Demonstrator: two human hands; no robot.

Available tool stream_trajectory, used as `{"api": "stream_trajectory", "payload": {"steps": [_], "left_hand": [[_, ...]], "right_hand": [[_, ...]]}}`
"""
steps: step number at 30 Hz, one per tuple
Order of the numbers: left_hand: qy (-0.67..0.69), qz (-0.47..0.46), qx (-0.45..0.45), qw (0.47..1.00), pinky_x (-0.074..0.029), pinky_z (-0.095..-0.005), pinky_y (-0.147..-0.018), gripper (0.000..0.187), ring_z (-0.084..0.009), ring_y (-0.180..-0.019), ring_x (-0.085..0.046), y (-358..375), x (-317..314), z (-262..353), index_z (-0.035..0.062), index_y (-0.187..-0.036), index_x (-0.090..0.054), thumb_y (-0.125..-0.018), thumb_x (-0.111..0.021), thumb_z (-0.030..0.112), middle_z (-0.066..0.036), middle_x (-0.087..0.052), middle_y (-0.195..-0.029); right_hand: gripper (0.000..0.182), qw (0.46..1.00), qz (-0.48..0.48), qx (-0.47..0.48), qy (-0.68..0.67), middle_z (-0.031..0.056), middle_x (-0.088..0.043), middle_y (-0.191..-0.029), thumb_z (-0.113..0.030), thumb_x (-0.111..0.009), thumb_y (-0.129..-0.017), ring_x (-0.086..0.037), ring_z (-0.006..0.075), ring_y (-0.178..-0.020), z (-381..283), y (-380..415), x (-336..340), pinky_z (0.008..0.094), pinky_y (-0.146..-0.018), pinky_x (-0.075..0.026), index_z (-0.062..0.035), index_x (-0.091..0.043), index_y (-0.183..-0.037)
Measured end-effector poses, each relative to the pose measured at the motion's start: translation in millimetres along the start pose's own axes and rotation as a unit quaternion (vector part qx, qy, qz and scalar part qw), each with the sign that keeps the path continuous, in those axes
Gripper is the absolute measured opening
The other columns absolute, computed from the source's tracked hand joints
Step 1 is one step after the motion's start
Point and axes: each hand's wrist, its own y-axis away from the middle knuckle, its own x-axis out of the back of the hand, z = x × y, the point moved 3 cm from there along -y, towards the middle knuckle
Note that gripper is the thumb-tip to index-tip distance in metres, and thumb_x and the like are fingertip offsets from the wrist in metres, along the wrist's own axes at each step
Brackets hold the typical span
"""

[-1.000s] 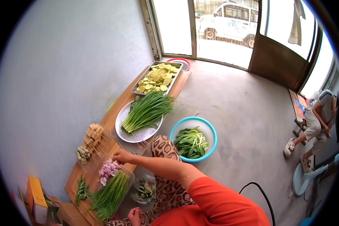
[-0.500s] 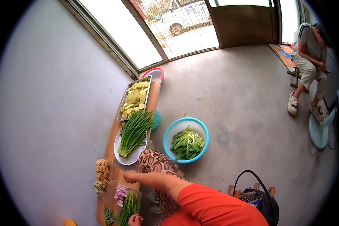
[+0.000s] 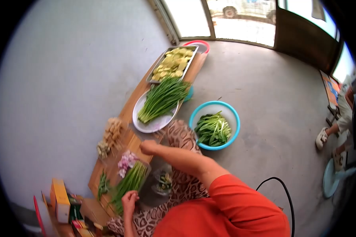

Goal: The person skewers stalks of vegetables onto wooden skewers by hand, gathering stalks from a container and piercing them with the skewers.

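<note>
My right hand [image 3: 148, 147] hovers with curled fingers over the near edge of a long wooden board [image 3: 128, 114], beside a clear tray [image 3: 146, 168] of pink slices [image 3: 125, 162] and green chive skewers [image 3: 126, 183]. I see nothing in its blurred fist. At the near end of the chive skewers, my left hand [image 3: 128, 198] touches them; its grip is unclear. Tofu skewers [image 3: 114, 129] lie just beyond on the board.
Farther along the board sit a white plate of chives [image 3: 146, 123] and a metal tray of yellow slices [image 3: 172, 63]. A blue bowl of leafy greens [image 3: 213, 125] stands on the concrete floor. Another person's legs [image 3: 336, 126] show at far right. Boxes [image 3: 60, 199] lie at lower left.
The view has swung and tilted. My right hand stays over the board near the skewers. My left hand has come up onto the near end of the chive skewers.
</note>
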Motion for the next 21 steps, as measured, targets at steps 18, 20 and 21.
{"api": "stream_trajectory", "payload": {"steps": [18,20,21], "left_hand": [[0.123,0.117,-0.031,0.985,-0.049,-0.0215,-0.070,0.018,-0.0078,-0.077,-0.059,-64.8,123.1,-30.7,-0.0005,-0.102,-0.064,-0.092,-0.055,0.012,-0.002,-0.062,-0.086],[0.129,0.135,-0.040,0.982,-0.048,-0.0215,-0.068,0.017,-0.0075,-0.074,-0.059,-72.9,128.3,-35.6,0.0003,-0.101,-0.064,-0.091,-0.056,0.012,-0.001,-0.062,-0.084],[0.134,0.141,-0.037,0.980,-0.048,-0.0215,-0.068,0.017,-0.0075,-0.074,-0.059,-76.5,129.3,-43.6,0.0003,-0.101,-0.064,-0.091,-0.056,0.012,-0.001,-0.062,-0.084]], "right_hand": [[0.022,0.975,0.048,-0.092,0.198,0.0174,-0.066,-0.085,-0.025,-0.054,-0.082,-0.064,0.0362,-0.082,42.6,-23.3,-20.6,0.0466,-0.071,-0.050,-0.0061,-0.062,-0.088],[0.022,0.967,0.032,-0.108,0.227,0.0183,-0.066,-0.084,-0.026,-0.056,-0.081,-0.064,0.0367,-0.083,37.6,-32.8,-18.6,0.0468,-0.071,-0.050,-0.0052,-0.060,-0.088],[0.023,0.966,0.030,-0.107,0.235,0.0185,-0.066,-0.084,-0.026,-0.058,-0.080,-0.064,0.0368,-0.084,38.5,-37.8,-19.7,0.0464,-0.071,-0.050,-0.0050,-0.060,-0.088]]}}
